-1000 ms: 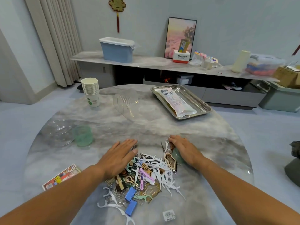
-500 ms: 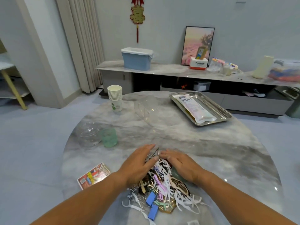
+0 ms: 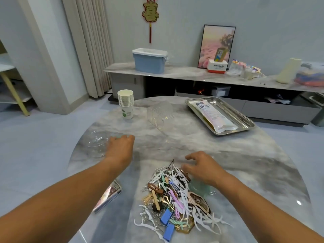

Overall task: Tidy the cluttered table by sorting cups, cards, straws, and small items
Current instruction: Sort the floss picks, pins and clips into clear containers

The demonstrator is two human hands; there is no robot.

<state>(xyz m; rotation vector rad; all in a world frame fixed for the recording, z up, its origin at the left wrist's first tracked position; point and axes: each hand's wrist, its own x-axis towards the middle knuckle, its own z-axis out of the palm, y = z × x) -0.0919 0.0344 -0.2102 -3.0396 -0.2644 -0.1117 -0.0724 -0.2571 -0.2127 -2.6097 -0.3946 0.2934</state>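
The left hand (image 3: 121,148) curls over the translucent green plastic cup (image 3: 117,137), grip hidden, while the right hand (image 3: 201,168), fingers loosely spread and empty, hovers at the heap of floss picks and clips (image 3: 173,195) on the round marble bench (image 3: 201,146); its wrist may tip the second green cup (image 3: 198,187).

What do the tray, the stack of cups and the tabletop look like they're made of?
The tray looks like polished metal, probably stainless steel: silvery, with mirror-like reflections along its rim. The stack of cups looks like matte paper: cream, thin rolled rims, a green print on the lowest one. The table looks like glossy marble or a marble-look slab: grey-white veining with glare spots; which one can't be told.
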